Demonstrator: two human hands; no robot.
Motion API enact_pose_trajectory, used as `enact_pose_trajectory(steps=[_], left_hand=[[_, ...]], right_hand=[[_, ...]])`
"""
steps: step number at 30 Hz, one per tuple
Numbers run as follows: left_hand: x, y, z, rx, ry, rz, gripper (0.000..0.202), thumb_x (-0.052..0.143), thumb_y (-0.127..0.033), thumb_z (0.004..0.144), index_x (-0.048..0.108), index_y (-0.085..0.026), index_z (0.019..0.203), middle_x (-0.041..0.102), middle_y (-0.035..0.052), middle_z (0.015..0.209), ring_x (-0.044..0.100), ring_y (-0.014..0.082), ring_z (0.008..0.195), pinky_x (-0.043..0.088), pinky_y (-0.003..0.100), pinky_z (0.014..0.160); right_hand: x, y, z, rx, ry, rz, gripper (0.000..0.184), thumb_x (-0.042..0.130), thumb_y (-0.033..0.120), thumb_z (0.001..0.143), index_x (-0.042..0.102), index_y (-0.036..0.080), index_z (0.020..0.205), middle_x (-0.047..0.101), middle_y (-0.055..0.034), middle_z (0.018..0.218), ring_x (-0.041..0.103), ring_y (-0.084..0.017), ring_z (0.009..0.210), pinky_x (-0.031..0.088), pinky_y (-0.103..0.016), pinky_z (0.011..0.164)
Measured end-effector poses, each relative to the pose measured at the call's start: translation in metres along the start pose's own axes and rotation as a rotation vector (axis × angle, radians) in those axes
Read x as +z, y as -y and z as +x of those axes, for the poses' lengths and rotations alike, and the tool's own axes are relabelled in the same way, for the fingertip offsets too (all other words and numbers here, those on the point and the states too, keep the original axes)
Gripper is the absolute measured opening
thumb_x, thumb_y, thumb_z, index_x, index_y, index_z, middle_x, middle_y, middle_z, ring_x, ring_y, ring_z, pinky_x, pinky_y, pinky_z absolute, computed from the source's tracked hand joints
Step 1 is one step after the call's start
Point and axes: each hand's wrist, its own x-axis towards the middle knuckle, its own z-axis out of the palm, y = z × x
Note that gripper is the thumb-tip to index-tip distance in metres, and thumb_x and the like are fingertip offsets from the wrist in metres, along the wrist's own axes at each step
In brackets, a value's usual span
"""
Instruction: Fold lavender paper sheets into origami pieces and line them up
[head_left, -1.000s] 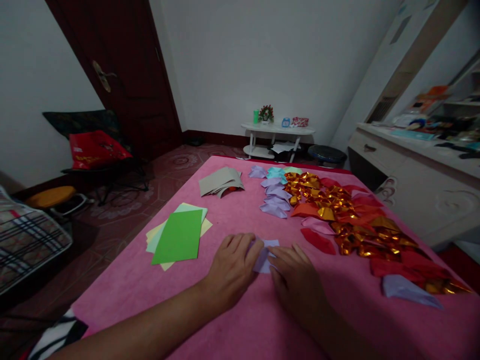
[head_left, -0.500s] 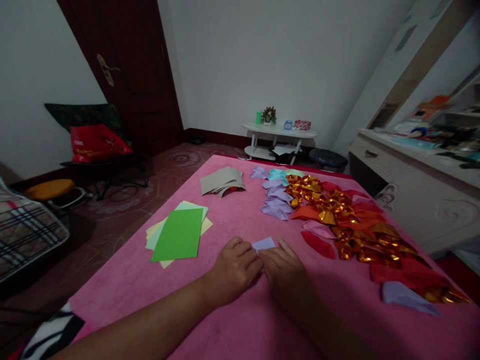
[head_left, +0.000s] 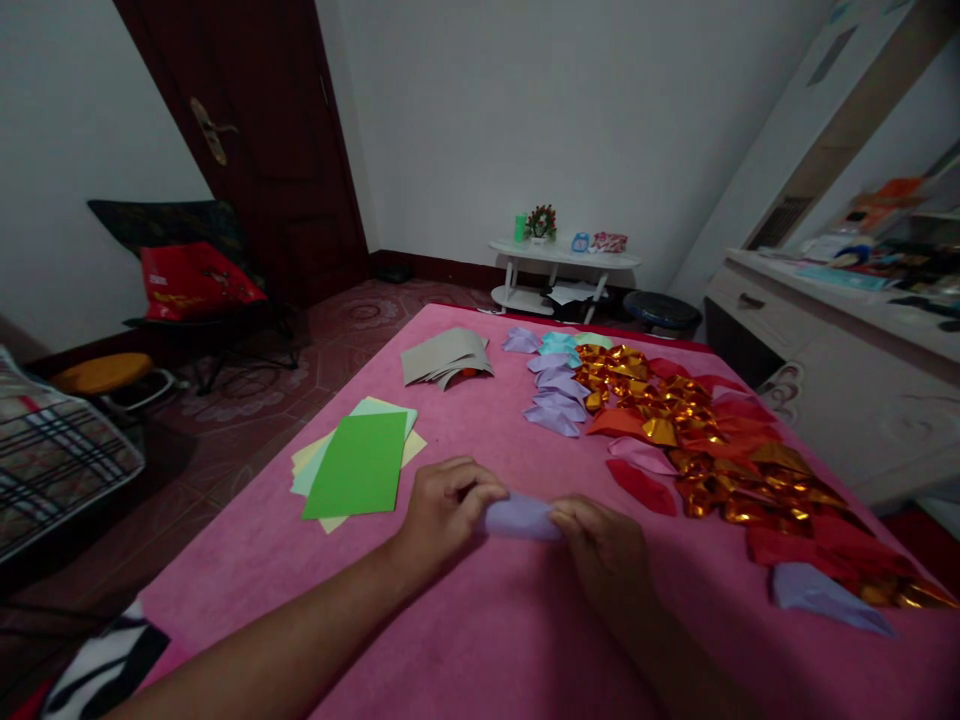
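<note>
Between my two hands is a folded piece of light purple paper [head_left: 521, 517], held level just over the pink tablecloth [head_left: 480, 620]. My left hand [head_left: 450, 505] pinches its left end between thumb and fingers. At the right end, my right hand [head_left: 604, 545] grips it the same way. Left of my left hand lies a bright green sheet [head_left: 358, 465] on top of pale yellow and mint sheets [head_left: 416, 450]. To the right, a red folded paper piece [head_left: 641, 487] and a pink one [head_left: 641, 455] are nearest my right hand.
Grey sheets [head_left: 448, 355] lie fanned near the far left edge. Folded purple pieces [head_left: 556, 385], shiny gold pieces [head_left: 615, 370] and red ones cover the right side. One purple piece [head_left: 825, 598] lies at the near right. Beyond are a small white table [head_left: 562, 257] and a dresser [head_left: 847, 350].
My hands have moved apart and now hold the purple paper by its two ends, so more of it shows. Earlier they were close together, covering most of it.
</note>
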Motion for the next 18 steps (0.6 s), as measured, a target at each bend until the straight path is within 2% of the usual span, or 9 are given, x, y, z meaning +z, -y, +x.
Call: enact_pose_trajectory(steps=[3, 5, 7, 10, 12, 14, 16, 18], left_hand=[[0.009, 0.001, 0.004, -0.293, -0.091, -0.178, 0.022, 0.062, -0.03, 0.078, 0.063, -0.013, 0.063, 0.059, -0.0003, 0.057, 0.05, 0.0105, 0.052, 0.036, 0.02, 0.049], [0.014, 0.005, 0.005, -0.394, -0.117, -0.27, 0.029, 0.063, -0.036, 0.076, 0.058, -0.013, 0.059, 0.049, -0.0036, 0.05, 0.042, 0.0078, 0.047, 0.03, 0.018, 0.044], [0.019, 0.011, 0.005, -0.435, -0.128, -0.333, 0.033, 0.063, -0.04, 0.075, 0.054, -0.013, 0.058, 0.042, -0.0053, 0.049, 0.036, 0.0061, 0.045, 0.026, 0.018, 0.043], [0.02, 0.018, 0.005, -0.444, -0.168, -0.367, 0.033, 0.062, -0.041, 0.077, 0.054, -0.012, 0.061, 0.042, -0.0051, 0.052, 0.035, 0.0058, 0.048, 0.026, 0.017, 0.044], [0.019, 0.021, 0.006, -0.438, -0.213, -0.362, 0.033, 0.061, -0.04, 0.078, 0.054, -0.012, 0.062, 0.044, -0.0044, 0.054, 0.037, 0.0058, 0.049, 0.027, 0.017, 0.044], [0.017, 0.021, 0.008, -0.441, -0.242, -0.377, 0.031, 0.061, -0.039, 0.079, 0.053, -0.012, 0.065, 0.045, -0.0044, 0.056, 0.038, 0.0055, 0.05, 0.028, 0.016, 0.044], [0.018, 0.02, 0.009, -0.436, -0.241, -0.438, 0.024, 0.064, -0.036, 0.077, 0.054, -0.013, 0.079, 0.044, -0.0063, 0.057, 0.039, 0.0051, 0.049, 0.03, 0.015, 0.044], [0.02, 0.019, 0.009, -0.404, -0.205, -0.532, 0.037, 0.071, -0.029, 0.071, 0.051, -0.017, 0.1, 0.045, -0.0081, 0.061, 0.044, 0.0053, 0.05, 0.035, 0.014, 0.046]], right_hand=[[0.005, 0.008, 0.002, 0.289, -0.036, 0.214, 0.031, 0.047, 0.036, 0.086, 0.06, 0.018, 0.064, 0.055, 0.0008, 0.056, 0.05, -0.013, 0.051, 0.036, -0.022, 0.047], [0.008, 0.008, 0.004, 0.438, -0.094, 0.374, 0.029, 0.053, 0.039, 0.082, 0.059, 0.017, 0.065, 0.051, 0.0024, 0.054, 0.046, -0.012, 0.049, 0.033, -0.021, 0.043], [0.01, 0.008, 0.007, 0.551, -0.131, 0.504, 0.027, 0.058, 0.041, 0.078, 0.06, 0.017, 0.065, 0.047, 0.0043, 0.05, 0.042, -0.01, 0.045, 0.031, -0.02, 0.041], [0.012, 0.008, 0.01, 0.599, -0.071, 0.702, 0.026, 0.064, 0.042, 0.072, 0.06, 0.017, 0.069, 0.05, 0.0048, 0.05, 0.045, -0.01, 0.043, 0.036, -0.02, 0.043], [0.014, 0.009, 0.011, 0.579, 0.009, 0.833, 0.027, 0.069, 0.04, 0.068, 0.061, 0.016, 0.076, 0.06, 0.0016, 0.059, 0.054, -0.013, 0.05, 0.044, -0.023, 0.051], [0.016, 0.009, 0.011, 0.571, 0.044, 0.888, 0.029, 0.071, 0.038, 0.066, 0.061, 0.016, 0.082, 0.065, -0.0015, 0.066, 0.059, -0.014, 0.056, 0.046, -0.025, 0.055], [0.018, 0.007, 0.01, 0.585, 0.016, 0.869, 0.031, 0.072, 0.036, 0.067, 0.06, 0.015, 0.085, 0.065, -0.0009, 0.062, 0.057, -0.013, 0.05, 0.044, -0.022, 0.05], [0.019, 0.003, 0.01, 0.597, -0.056, 0.838, 0.038, 0.071, 0.035, 0.068, 0.057, 0.014, 0.097, 0.061, 0.0024, 0.053, 0.052, -0.011, 0.042, 0.039, -0.02, 0.044]])
